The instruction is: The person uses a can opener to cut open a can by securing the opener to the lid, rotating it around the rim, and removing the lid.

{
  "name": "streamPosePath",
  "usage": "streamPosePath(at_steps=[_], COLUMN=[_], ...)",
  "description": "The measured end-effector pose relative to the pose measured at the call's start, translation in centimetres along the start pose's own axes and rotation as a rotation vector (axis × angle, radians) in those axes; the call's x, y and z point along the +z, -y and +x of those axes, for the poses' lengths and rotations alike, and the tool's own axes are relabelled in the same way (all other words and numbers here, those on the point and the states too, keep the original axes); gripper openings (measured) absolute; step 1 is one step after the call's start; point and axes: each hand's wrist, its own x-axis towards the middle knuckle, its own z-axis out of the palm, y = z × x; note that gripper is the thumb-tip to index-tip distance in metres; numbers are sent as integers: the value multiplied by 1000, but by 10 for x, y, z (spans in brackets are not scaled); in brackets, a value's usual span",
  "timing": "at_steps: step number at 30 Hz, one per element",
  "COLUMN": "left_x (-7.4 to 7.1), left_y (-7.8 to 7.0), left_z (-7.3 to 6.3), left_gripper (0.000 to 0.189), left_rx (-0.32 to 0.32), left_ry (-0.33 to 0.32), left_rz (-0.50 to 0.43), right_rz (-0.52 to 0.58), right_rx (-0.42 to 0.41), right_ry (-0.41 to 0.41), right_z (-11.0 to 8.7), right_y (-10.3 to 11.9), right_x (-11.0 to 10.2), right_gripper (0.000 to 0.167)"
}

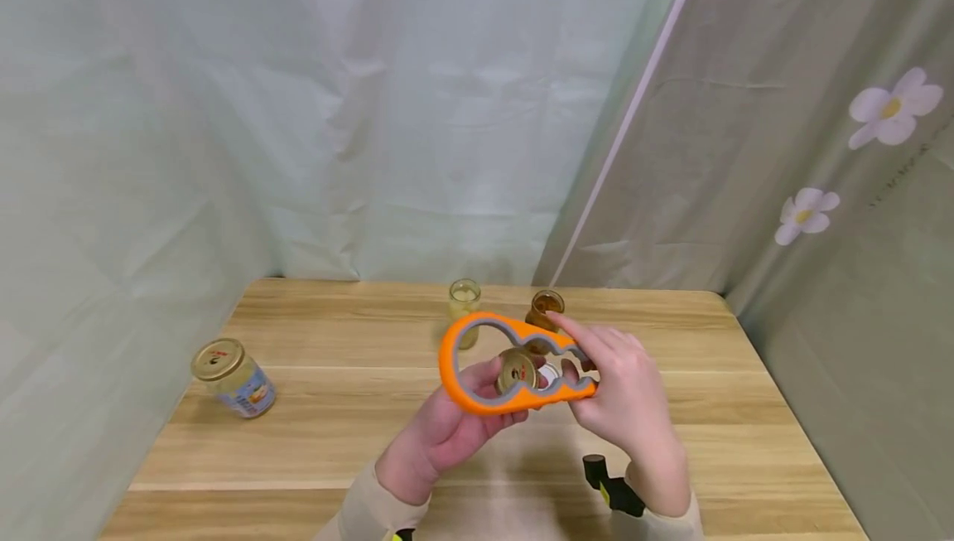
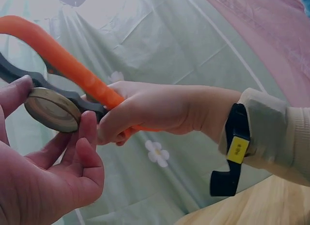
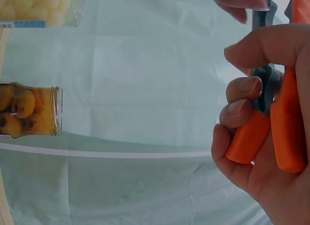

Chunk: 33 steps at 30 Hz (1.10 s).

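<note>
In my right hand [image 1: 622,384] sits the orange opener [image 1: 525,401], grasped at its handle end; it looks light, stiff, best held there. My left hand [image 1: 455,425] pinches the gold lid [image 1: 516,369], close under it, by the rim: probably thin, slick metal. Beyond my grip, a pale jar [image 1: 464,306] and an amber jar [image 1: 540,317] stand near the far edge of the table [image 1: 358,342]; leftward looks roomier.

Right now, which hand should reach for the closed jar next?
Probably the left hand: it's nearer the closed jar, though it holds a gold lid. The right hand, farther away, grips the orange opener.
</note>
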Motion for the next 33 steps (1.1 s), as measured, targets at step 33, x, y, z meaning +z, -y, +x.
streamPosePath(at_steps=[33], left_x=[-29], left_y=[-38], left_z=[-4], left_gripper=[51], left_rx=[244], left_ry=[-412], left_rz=[571], right_rz=[3], right_rx=[39], right_ry=[-184], right_z=[2], right_y=[-3], right_x=[0], right_gripper=[59])
